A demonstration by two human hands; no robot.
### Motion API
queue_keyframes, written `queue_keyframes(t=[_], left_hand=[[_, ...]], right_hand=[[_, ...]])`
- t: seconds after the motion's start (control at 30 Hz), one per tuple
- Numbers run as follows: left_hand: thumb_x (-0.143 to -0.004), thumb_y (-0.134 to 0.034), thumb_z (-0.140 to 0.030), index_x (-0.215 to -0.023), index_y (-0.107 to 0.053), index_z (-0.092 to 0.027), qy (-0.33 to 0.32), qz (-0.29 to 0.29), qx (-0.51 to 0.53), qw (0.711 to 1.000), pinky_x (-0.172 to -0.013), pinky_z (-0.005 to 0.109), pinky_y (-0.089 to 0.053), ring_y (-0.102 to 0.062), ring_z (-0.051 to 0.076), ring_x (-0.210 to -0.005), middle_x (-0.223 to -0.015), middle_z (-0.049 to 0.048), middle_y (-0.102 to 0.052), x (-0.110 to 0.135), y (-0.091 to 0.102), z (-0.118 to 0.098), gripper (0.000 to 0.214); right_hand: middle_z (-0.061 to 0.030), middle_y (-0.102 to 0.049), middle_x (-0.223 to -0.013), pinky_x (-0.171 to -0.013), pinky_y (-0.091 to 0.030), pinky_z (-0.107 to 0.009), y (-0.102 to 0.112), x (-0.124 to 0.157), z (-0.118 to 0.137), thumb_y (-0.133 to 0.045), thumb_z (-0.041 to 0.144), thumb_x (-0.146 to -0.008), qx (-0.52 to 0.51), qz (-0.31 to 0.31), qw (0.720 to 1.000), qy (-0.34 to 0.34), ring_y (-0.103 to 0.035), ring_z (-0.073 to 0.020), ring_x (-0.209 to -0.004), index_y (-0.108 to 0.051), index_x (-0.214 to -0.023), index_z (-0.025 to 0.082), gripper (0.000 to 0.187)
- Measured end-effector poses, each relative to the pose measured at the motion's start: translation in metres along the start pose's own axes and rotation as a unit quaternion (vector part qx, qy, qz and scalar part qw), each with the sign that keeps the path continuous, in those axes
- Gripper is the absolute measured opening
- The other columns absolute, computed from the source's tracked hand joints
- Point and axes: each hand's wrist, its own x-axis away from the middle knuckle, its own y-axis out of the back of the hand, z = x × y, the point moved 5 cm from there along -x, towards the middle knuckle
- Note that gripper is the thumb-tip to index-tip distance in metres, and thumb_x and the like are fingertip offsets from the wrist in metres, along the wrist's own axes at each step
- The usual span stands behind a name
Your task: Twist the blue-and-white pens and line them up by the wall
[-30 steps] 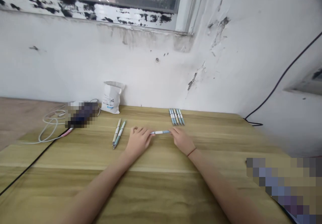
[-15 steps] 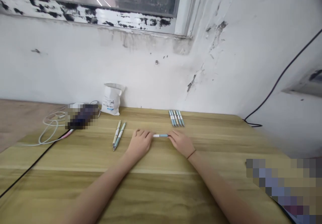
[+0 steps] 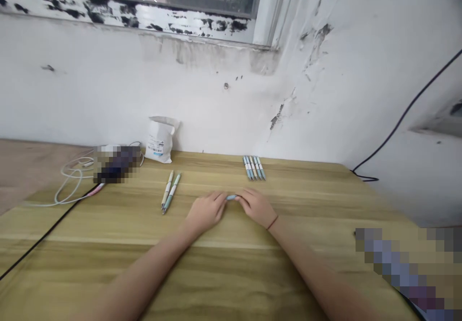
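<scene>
Between my two hands is a pen (image 3: 231,197), held low over the table; only a short light-blue stretch of it shows. My left hand (image 3: 207,210) is closed round the pen's left part and covers it. The fingertips of my right hand (image 3: 257,207) pinch its dark right end. To the left of my left hand lie two more pens, a cream one (image 3: 167,189) and a green one (image 3: 172,193), side by side at a slant. Beyond my right hand, several pens (image 3: 254,168) in blue and cream with white bands lie in a neat row.
A white pouch (image 3: 159,140) with a printed label stands against the wall. White cables (image 3: 68,186), a black cord (image 3: 46,237) and a blurred dark object (image 3: 117,164) occupy the left of the wooden table (image 3: 231,282). Another blurred object (image 3: 400,268) is at the right edge.
My left hand has slid right along the pen, closer to my right hand, so less of the pen shows. The other pens have stayed in place.
</scene>
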Motion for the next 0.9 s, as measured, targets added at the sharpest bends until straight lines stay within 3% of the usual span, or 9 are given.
queue_keyframes(t=[0.2, 0.37, 0.53, 0.63, 0.8, 0.9], left_hand=[[-0.092, -0.031, -0.027, -0.124, -0.043, -0.029, 0.042, 0.036, 0.028, 0.998, -0.067, 0.027, -0.046, -0.063, 0.018, -0.083, -0.102, 0.0031, -0.063, 0.0012, 0.0017, 0.0015, 0.034], [-0.091, -0.034, -0.021, -0.128, -0.040, -0.035, 0.035, 0.050, 0.033, 0.998, -0.067, 0.025, -0.045, -0.063, 0.017, -0.086, -0.109, 0.0011, -0.062, 0.0009, 0.0008, 0.0024, 0.040], [-0.092, -0.037, -0.041, -0.124, -0.046, -0.034, 0.057, 0.044, 0.026, 0.997, -0.064, 0.024, -0.045, -0.063, 0.018, -0.084, -0.107, 0.0027, -0.061, -0.0001, -0.0007, 0.0034, 0.034], [-0.092, -0.036, -0.039, -0.125, -0.044, -0.036, 0.066, 0.044, 0.027, 0.996, -0.063, 0.022, -0.044, -0.063, 0.017, -0.083, -0.105, 0.0016, -0.062, -0.0003, -0.0008, 0.0039, 0.034], [-0.094, -0.030, -0.039, -0.117, -0.051, -0.032, 0.059, 0.028, 0.036, 0.997, -0.065, 0.023, -0.044, -0.063, 0.016, -0.085, -0.103, 0.0016, -0.063, -0.0003, 0.0010, 0.0037, 0.032], [-0.095, -0.028, -0.039, -0.113, -0.054, -0.030, 0.062, 0.023, 0.034, 0.997, -0.067, 0.023, -0.044, -0.063, 0.016, -0.084, -0.101, 0.0024, -0.064, -0.0003, 0.0019, 0.0042, 0.033]], right_hand=[[-0.0060, -0.065, -0.096, -0.078, -0.046, -0.032, 0.0017, 0.0007, -0.0011, -0.050, 0.033, -0.088, -0.063, -0.006, 0.998, -0.011, -0.058, -0.0189, -0.087, -0.058, -0.106, 0.021, 0.023], [-0.0051, -0.065, -0.082, -0.072, -0.045, -0.031, -0.0032, 0.0014, -0.0064, -0.039, 0.030, -0.093, -0.084, 0.003, 0.995, -0.049, -0.058, -0.0176, -0.078, -0.063, -0.089, 0.021, 0.026], [-0.0047, -0.064, -0.089, -0.074, -0.045, -0.030, -0.0042, 0.0019, -0.0059, -0.047, 0.026, -0.089, -0.124, -0.009, 0.991, -0.056, -0.058, -0.0174, -0.082, -0.060, -0.100, 0.021, 0.017], [-0.0049, -0.063, -0.090, -0.071, -0.046, -0.030, -0.0036, 0.0016, -0.0069, -0.053, 0.033, -0.085, -0.128, -0.003, 0.989, -0.078, -0.058, -0.0174, -0.078, -0.056, -0.106, 0.020, 0.024], [-0.0045, -0.062, -0.083, -0.073, -0.043, -0.030, -0.0051, 0.0007, -0.0065, -0.040, 0.029, -0.092, -0.128, 0.006, 0.989, -0.072, -0.056, -0.0172, -0.079, -0.061, -0.089, 0.020, 0.023], [-0.0039, -0.061, -0.083, -0.068, -0.043, -0.028, -0.0058, 0.0015, -0.0055, -0.045, 0.027, -0.089, -0.142, 0.002, 0.987, -0.072, -0.055, -0.0157, -0.073, -0.058, -0.094, 0.020, 0.015]])
